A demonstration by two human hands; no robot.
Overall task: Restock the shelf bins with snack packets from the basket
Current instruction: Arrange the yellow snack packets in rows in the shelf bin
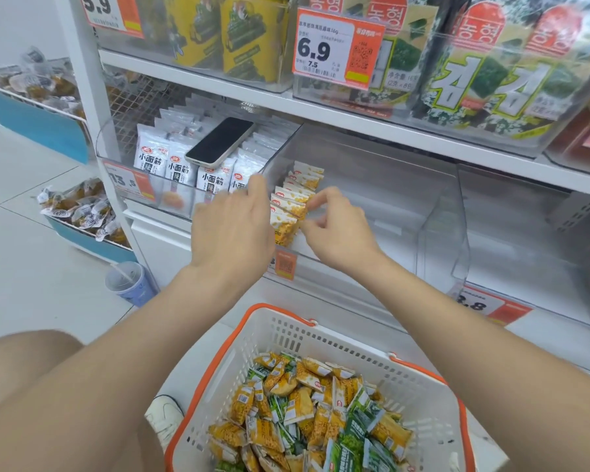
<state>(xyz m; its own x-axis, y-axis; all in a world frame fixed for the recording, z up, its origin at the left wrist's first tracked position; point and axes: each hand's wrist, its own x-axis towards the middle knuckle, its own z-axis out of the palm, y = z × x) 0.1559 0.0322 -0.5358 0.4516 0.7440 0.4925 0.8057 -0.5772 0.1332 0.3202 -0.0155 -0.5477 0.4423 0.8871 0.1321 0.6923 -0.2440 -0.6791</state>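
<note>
A white basket with an orange rim (419,373) sits low in front of me, full of yellow and green snack packets (307,413). On the shelf, a clear bin (433,212) holds a row of yellow packets (295,199) standing along its left side. My left hand (234,223) reaches to the front of that row with fingers extended against the packets. My right hand (338,223) pinches the edge of a yellow packet in the row.
A phone (220,141) lies on white packets in the bin to the left. Seaweed packs fill the shelf above. A lidded cup (128,282) stands on the floor by the shelf post. Blue-fronted racks of wrapped snacks stand at the left. More clear bins sit to the right.
</note>
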